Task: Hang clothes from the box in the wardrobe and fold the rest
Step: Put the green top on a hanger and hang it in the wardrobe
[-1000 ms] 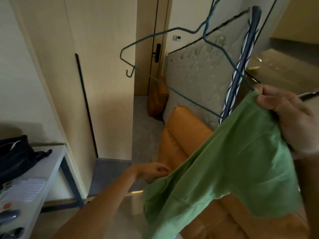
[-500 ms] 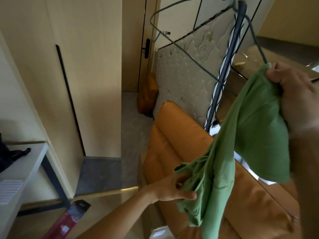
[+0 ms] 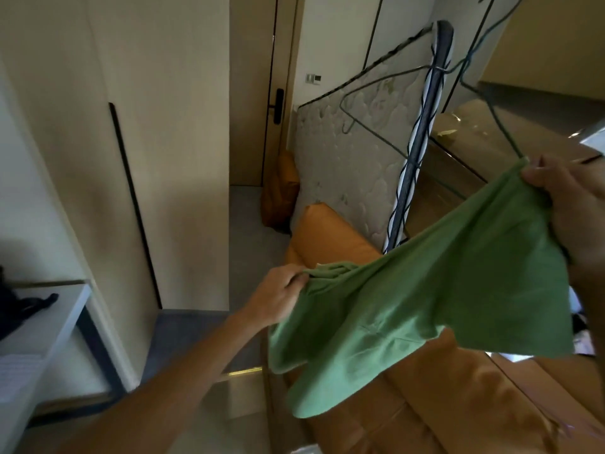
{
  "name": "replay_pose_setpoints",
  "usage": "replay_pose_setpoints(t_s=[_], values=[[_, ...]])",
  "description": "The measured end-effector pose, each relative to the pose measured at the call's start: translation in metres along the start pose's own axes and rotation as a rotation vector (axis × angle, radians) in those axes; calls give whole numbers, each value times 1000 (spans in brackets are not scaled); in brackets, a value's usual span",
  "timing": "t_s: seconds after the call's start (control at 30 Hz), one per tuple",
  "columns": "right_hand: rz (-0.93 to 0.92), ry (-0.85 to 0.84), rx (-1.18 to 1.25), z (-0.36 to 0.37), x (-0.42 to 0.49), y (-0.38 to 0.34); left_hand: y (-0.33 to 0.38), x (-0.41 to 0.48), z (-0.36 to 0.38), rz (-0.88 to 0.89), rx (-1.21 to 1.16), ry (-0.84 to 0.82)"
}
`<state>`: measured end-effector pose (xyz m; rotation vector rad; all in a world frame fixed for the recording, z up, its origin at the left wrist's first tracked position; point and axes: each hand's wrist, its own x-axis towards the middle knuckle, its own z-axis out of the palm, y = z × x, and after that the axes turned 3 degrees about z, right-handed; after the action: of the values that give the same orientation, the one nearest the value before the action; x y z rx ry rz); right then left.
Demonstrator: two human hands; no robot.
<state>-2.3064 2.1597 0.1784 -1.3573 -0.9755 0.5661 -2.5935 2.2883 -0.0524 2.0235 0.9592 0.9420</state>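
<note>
A green garment (image 3: 425, 299) is stretched in the air between both hands, over the orange sofa. My left hand (image 3: 278, 296) pinches its bunched left edge at centre frame. My right hand (image 3: 569, 211) grips its upper right corner at the right edge, together with a thin teal wire hanger (image 3: 376, 134) that rises up and to the left above the cloth. The hanger's lower part goes into the garment by my right hand and is hidden there. The box is out of view.
An orange sofa (image 3: 442, 398) fills the lower right. A mattress (image 3: 357, 152) leans upright behind it. Beige wardrobe doors (image 3: 147, 142) with a dark slit handle stand at left, a door (image 3: 262, 93) beyond. A white table (image 3: 39, 332) with a black item sits at far left.
My left hand has pulled the garment's left edge out and up, spreading the bunched cloth wide. The hanger has swung to the right and higher with my right hand.
</note>
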Motion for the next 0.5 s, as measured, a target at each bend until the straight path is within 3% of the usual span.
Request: replay_pose_setpoints(t_s=[0.13,0.27,0.4,0.5], values=[[-10,-55,64,7,-18,-3,7,8,-38,-270,-367,-237],[-107,-194,42,34,-30,-7,10,15,-20,-524,-126,-379],[-146,-358,78,66,-36,-5,-10,12,49,-735,-223,-547],[-177,-481,99,73,-37,-4,-15,-5,86,-715,-182,-659]])
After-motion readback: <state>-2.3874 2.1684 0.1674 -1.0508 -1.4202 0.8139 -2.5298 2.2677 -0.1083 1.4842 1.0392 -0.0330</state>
